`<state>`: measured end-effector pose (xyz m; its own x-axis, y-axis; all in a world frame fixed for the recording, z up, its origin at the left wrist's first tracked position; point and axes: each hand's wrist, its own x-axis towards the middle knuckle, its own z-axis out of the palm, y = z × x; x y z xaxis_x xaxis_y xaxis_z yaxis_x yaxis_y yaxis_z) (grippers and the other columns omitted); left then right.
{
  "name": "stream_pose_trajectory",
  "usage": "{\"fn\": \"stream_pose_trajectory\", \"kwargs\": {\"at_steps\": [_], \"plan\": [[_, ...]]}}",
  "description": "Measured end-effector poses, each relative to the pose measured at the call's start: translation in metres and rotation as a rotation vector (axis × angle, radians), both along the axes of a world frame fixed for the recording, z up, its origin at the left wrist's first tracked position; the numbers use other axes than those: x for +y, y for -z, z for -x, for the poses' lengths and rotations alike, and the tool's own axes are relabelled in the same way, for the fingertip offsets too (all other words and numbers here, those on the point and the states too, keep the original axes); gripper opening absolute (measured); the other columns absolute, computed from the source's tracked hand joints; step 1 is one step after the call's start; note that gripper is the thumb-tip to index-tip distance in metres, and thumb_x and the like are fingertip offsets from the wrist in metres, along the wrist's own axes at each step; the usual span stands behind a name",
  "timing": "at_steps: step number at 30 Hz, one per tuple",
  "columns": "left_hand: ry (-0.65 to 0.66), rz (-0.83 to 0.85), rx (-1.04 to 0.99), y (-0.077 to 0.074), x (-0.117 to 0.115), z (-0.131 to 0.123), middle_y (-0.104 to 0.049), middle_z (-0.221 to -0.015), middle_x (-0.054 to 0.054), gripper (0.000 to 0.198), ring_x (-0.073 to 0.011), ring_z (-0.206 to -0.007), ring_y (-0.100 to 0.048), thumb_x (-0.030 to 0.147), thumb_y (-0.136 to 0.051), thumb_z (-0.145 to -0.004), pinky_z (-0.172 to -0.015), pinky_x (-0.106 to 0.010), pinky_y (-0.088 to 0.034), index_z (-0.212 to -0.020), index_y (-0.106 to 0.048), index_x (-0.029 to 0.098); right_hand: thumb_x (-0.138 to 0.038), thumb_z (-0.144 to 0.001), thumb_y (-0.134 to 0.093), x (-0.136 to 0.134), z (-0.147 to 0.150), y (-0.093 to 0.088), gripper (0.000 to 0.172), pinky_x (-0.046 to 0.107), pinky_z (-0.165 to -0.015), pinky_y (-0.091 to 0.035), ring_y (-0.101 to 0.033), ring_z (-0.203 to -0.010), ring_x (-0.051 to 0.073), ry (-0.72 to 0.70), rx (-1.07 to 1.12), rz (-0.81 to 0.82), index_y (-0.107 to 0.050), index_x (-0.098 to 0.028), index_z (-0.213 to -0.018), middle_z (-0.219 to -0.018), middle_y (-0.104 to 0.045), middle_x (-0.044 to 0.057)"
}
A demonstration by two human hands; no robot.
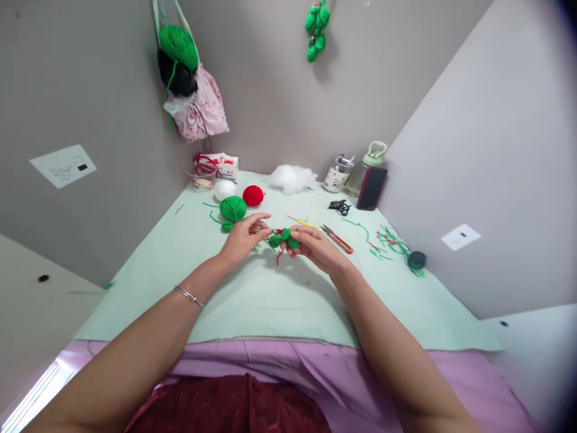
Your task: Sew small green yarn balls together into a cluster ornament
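Between my two hands, a small green crocheted piece (pixel 287 236) with bits of red and white is held above the table. My right hand (pixel 313 245) is closed on its right side, thumb on top and fingers beneath. My left hand (pixel 243 240) pinches at its left edge, the index finger stretched out above; the exact contact there is hard to see. A red yarn tail (pixel 280 257) dangles below the piece. Just beyond my left hand lie a green yarn ball (pixel 233 208) and a small green piece (pixel 228 227). Orange-handled thread snips (pixel 339 239) and a yellow-handled hook (pixel 306 223) lie beyond my right hand.
Red (pixel 253 195) and white yarn balls (pixel 225 190) sit behind the green one. Farther back are white stuffing (pixel 292 179), a pen cup (pixel 338 175), a bottle (pixel 360 174) and a phone (pixel 372 189). Yarn scraps (pixel 387 240) and black tape (pixel 416 260) lie right.
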<state>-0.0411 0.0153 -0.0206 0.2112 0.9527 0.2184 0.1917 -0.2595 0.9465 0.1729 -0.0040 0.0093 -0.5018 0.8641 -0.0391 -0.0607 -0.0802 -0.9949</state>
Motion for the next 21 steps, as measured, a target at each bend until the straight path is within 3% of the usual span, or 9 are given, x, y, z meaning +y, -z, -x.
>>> {"fn": "stream_pose_trajectory", "kwargs": {"at_steps": [3,6,8,10,12,16,18,21], "plan": [[0.067,0.075,-0.150,-0.005,0.002,0.001,-0.073,-0.106,-0.009,0.045,-0.0209,-0.100,-0.067,0.045,-0.064,-0.086,-0.089,-0.032,-0.052,-0.121,-0.066,0.016,-0.043,-0.089,-0.066,-0.004,-0.002,-0.004,0.028,0.025,-0.071,-0.048,-0.061,-0.073,0.013,-0.129,-0.117,-0.081,-0.071,-0.015,-0.089,-0.085,-0.071,0.005],[-0.078,0.060,-0.231,-0.010,0.011,0.013,-0.074,-0.102,-0.008,0.038,-0.0203,-0.100,-0.068,0.042,-0.067,-0.083,-0.094,-0.032,-0.050,-0.113,-0.069,0.017,-0.041,-0.088,-0.066,-0.006,-0.002,-0.006,0.028,0.027,-0.075,-0.047,-0.060,-0.079,0.015,-0.240,-0.316,-0.200,-0.075,-0.015,-0.096,-0.088,-0.072,0.004],[-0.203,0.027,-0.288,-0.011,0.020,0.026,-0.074,-0.097,-0.007,0.033,-0.0189,-0.095,-0.068,0.039,-0.069,-0.081,-0.091,-0.030,-0.050,-0.106,-0.071,0.017,-0.040,-0.089,-0.063,-0.005,-0.001,-0.004,0.028,0.027,-0.074,-0.046,-0.060,-0.079,0.016,-0.238,-0.443,-0.285,-0.076,-0.016,-0.095,-0.088,-0.072,0.004],[-0.311,-0.024,-0.281,-0.011,0.030,0.039,-0.074,-0.093,-0.006,0.031,-0.0181,-0.091,-0.067,0.036,-0.068,-0.080,-0.087,-0.029,-0.051,-0.103,-0.071,0.017,-0.038,-0.091,-0.058,-0.001,-0.001,0.002,0.028,0.027,-0.069,-0.044,-0.058,-0.074,0.016,-0.129,-0.588,-0.378,-0.077,-0.017,-0.089,-0.082,-0.071,0.003],[-0.387,-0.087,-0.232,-0.010,0.036,0.049,-0.073,-0.092,-0.005,0.029,-0.0178,-0.088,-0.067,0.035,-0.068,-0.078,-0.084,-0.028,-0.051,-0.099,-0.071,0.016,-0.032,-0.093,-0.053,0.005,-0.004,0.009,0.028,0.027,-0.067,-0.042,-0.058,-0.071,0.016,0.078,-0.770,-0.489,-0.076,-0.018,-0.086,-0.079,-0.071,0.003],[-0.408,-0.170,-0.096,-0.010,0.036,0.055,-0.073,-0.093,-0.005,0.022,-0.0180,-0.087,-0.066,0.031,-0.065,-0.079,-0.085,-0.030,-0.051,-0.095,-0.071,0.017,-0.021,-0.093,-0.051,0.019,-0.017,0.020,0.026,0.029,-0.075,-0.042,-0.065,-0.087,0.020,0.408,-1.155,-0.628,-0.076,-0.019,-0.097,-0.102,-0.074,0.009],[-0.405,-0.203,-0.007,-0.012,0.033,0.052,-0.073,-0.093,-0.005,0.019,-0.0185,-0.088,-0.066,0.029,-0.062,-0.080,-0.089,-0.031,-0.051,-0.094,-0.071,0.018,-0.022,-0.096,-0.047,0.026,-0.023,0.024,0.029,0.030,-0.077,-0.042,-0.066,-0.093,0.023,0.466,-1.292,-0.616,-0.076,-0.020,-0.101,-0.108,-0.072,0.010],[-0.416,-0.242,0.076,-0.013,0.030,0.049,-0.073,-0.096,-0.005,0.018,-0.0185,-0.090,-0.066,0.027,-0.059,-0.082,-0.092,-0.031,-0.050,-0.093,-0.071,0.018,-0.025,-0.100,-0.043,0.033,-0.026,0.029,0.032,0.030,-0.078,-0.043,-0.065,-0.098,0.023,0.422,-1.453,-0.634,-0.072,-0.018,-0.111,-0.114,-0.069,0.012]]}}
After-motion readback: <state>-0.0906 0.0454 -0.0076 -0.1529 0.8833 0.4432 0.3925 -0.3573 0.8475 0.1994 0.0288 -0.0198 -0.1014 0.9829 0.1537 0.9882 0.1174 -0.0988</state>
